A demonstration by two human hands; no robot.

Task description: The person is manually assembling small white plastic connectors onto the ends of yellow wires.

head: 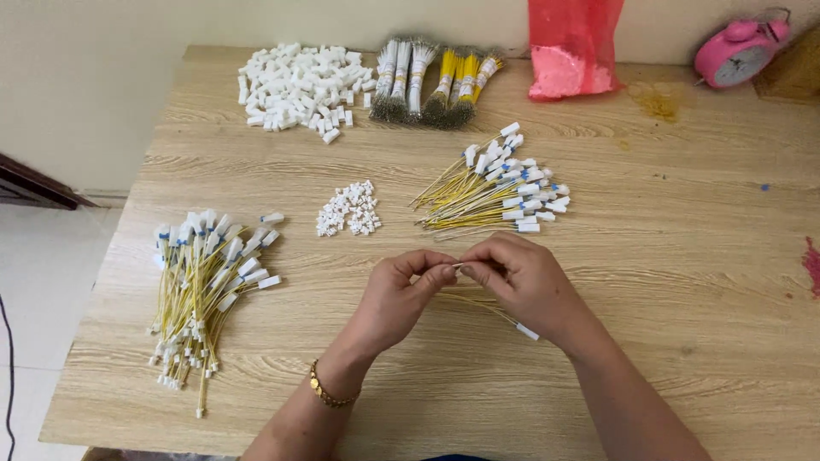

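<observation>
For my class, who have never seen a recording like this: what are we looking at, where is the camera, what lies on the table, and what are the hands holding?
The single picture comes from a camera worn on a person's head, looking down at their own bare hands over a wooden table. The left hand and right hand meet at the fingertips, pinching the end of a thin yellow wire with a white plug on its far end. Around them lie two heaps of similar wires, a small pile of tiny white pieces, a big pile of white connectors, bundled wires, a red bag and a pink alarm clock.
</observation>
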